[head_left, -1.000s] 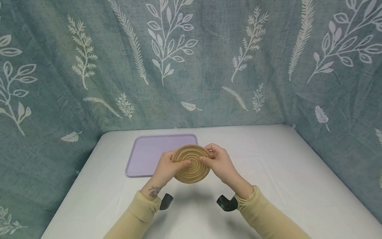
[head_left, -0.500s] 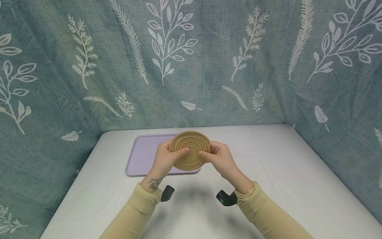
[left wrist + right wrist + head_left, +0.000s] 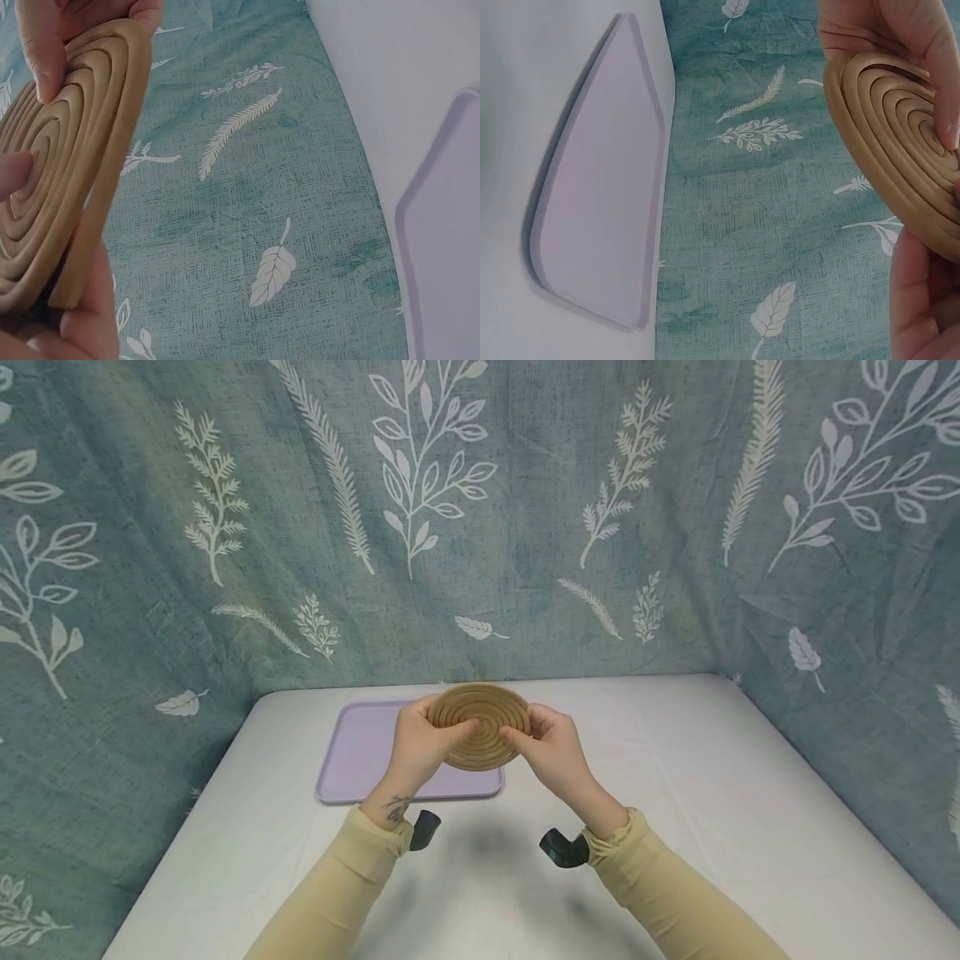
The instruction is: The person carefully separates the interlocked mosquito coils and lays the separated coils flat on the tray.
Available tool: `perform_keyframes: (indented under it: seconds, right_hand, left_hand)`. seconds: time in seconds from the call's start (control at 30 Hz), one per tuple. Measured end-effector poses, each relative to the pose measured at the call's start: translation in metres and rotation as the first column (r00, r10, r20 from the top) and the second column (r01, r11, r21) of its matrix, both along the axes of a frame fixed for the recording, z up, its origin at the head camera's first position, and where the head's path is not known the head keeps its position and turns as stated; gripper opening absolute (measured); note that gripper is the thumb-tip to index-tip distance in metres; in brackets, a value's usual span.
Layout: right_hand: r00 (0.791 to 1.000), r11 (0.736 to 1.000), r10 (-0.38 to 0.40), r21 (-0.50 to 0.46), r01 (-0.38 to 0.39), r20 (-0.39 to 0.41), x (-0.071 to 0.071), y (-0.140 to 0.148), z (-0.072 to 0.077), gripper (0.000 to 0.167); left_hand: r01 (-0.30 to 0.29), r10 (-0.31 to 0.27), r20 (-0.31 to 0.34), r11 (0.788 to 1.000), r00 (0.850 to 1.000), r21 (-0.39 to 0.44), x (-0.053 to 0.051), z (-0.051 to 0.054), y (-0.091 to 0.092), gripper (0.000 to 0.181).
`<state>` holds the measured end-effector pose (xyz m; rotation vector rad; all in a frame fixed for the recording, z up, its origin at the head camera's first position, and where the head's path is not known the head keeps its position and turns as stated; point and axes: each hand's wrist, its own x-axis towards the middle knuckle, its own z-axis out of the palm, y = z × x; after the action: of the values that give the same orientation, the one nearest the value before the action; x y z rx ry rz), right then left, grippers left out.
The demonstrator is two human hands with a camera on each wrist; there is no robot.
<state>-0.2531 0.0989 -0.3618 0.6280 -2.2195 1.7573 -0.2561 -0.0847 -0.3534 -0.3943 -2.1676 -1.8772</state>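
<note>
A round, flat spiral coil [image 3: 480, 755] of tan, rope-like strand is held up above the table. My left hand [image 3: 420, 737] grips its left side, thumb on the face near the centre and fingers behind. From the other side my right hand [image 3: 557, 752] pinches the rim, its thumb also on the face. In the left wrist view the coil [image 3: 94, 112] shows narrow gaps between its turns, and the strand's outer end is visible at the lower rim. The right wrist view shows the coil [image 3: 874, 135] tilted, both hands touching it. Most fingers are hidden behind it.
A lilac rectangular tray [image 3: 358, 752] lies on the white table [image 3: 675, 827], behind and left of the hands; the coil and left hand cover part of it. Green leaf-patterned cloth [image 3: 525, 527] hangs around the table's back and sides. Dark wrist-worn devices [image 3: 564, 849] sit below the hands.
Both hands have lifted the coil and carried it away from me, so it now overlaps the tray in view. Its face has tipped and looks flatter. The tray has stayed put.
</note>
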Motion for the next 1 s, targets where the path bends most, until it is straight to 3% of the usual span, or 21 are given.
perform_keyframes:
  seconds: [0.27, 0.4, 0.53, 0.67, 0.87, 1.0]
  right_hand:
    - [0.997, 0.999, -0.032, 0.015, 0.033, -0.064, -0.004, -0.002, 0.000, 0.016]
    - [0.995, 0.998, -0.053, 0.032, 0.056, -0.088, 0.003, -0.007, 0.011, 0.016]
    - [0.982, 0.991, -0.098, 0.072, 0.110, -0.160, -0.007, -0.009, 0.007, 0.016]
    - [0.970, 0.983, -0.136, 0.092, 0.157, -0.203, -0.029, -0.008, -0.007, 0.017]
    - [0.975, 0.983, -0.135, 0.101, 0.154, -0.177, -0.040, -0.009, -0.012, 0.017]
    - [0.991, 0.994, -0.068, 0.077, 0.077, -0.112, -0.041, -0.006, -0.013, 0.012]
  left_hand:
    - [-0.086, 0.086, -0.031, 0.996, 0.996, -0.023, -0.004, -0.001, 0.005, 0.023]
    - [-0.127, 0.126, -0.023, 0.991, 0.992, -0.044, -0.004, 0.003, 0.008, 0.020]
    - [-0.166, 0.166, -0.008, 0.983, 0.986, -0.080, -0.012, 0.003, 0.010, 0.017]
    - [-0.188, 0.187, -0.017, 0.975, 0.982, -0.120, -0.029, -0.003, 0.010, 0.016]
    - [-0.210, 0.209, -0.023, 0.965, 0.978, -0.160, -0.038, -0.007, 0.009, 0.021]
    - [-0.203, 0.202, -0.019, 0.966, 0.979, -0.158, -0.038, -0.009, 0.007, 0.022]
